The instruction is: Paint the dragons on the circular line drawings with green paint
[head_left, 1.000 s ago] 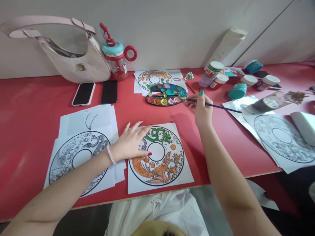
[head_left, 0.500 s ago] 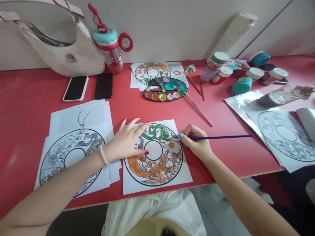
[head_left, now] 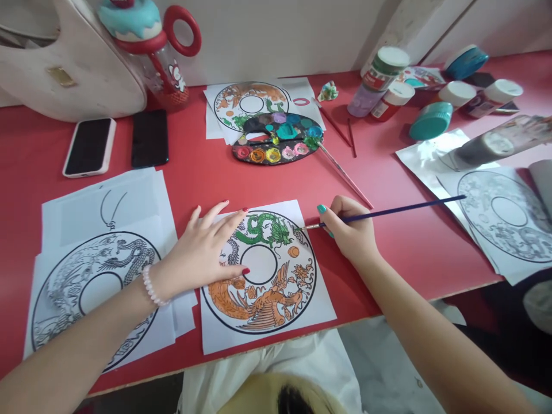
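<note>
Brush [head_left: 388,213] moved to green dragon [head_left: 263,229], phoenix [head_left: 259,296] orange

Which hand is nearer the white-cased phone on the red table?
Left. The left hand rests on the painted paper sheet right of the white-cased phone; the right hand is farther right.

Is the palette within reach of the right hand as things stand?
Probably yes: the right hand holds a blue brush; only table and a loose brush lie between it and the palette.

The colouring sheet [head_left: 267,282] is matt white paper on a smooth, matt red table [head_left: 401,247]. At twelve o'clock a black plastic palette [head_left: 276,146] gleams with wet paint. The brush [head_left: 397,210] has a glossy blue handle.
</note>
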Tool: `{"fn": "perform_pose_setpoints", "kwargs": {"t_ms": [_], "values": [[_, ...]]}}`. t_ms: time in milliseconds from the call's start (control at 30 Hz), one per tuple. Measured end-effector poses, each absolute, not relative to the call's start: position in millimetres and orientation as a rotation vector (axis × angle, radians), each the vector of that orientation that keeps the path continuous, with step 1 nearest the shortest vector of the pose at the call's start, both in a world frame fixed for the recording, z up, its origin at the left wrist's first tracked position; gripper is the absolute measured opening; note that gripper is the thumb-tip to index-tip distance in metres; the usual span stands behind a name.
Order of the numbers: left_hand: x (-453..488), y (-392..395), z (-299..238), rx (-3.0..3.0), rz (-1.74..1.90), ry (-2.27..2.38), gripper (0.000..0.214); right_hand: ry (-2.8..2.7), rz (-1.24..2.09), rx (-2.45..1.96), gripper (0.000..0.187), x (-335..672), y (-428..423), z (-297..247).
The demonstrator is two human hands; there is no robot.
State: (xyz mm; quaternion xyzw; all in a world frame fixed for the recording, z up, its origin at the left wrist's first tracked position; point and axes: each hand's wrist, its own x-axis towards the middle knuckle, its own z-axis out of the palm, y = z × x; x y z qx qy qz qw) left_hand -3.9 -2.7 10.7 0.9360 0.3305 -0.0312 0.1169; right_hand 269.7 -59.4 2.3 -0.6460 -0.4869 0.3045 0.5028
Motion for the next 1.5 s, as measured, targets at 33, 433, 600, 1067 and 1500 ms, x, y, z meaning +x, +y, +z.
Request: {"fn": "perform_pose_setpoints", "kwargs": {"t_ms": [33,433,600,1067,1500], "values": [[-4.0,-2.7,11.0,2.742,-0.094,0.962,0.097,-1.165,0.748,-1.554,0.043,269.5,-59.3,2.3],[-3.5,-1.5,11.8,2.727,-0.120,0.972,0.099,-1.247,0.724,-1.587,0.043,268.2,-58.1,5.1],[-3.8,-1.2,12.6,2.719,-0.127,0.974,0.099,-1.267,0.711,-1.605,0.041,268.0,-58.4,4.9],[-1.7,-1.3,13.4,2.705,-0.130,0.970,0.097,-1.240,0.720,-1.595,0.040,266.5,-58.1,5.3],[-2.8,-2.0,13.3,2.737,-0.116,0.942,0.099,-1.208,0.783,-1.547,0.028,270.0,-58.3,5.1]]}}
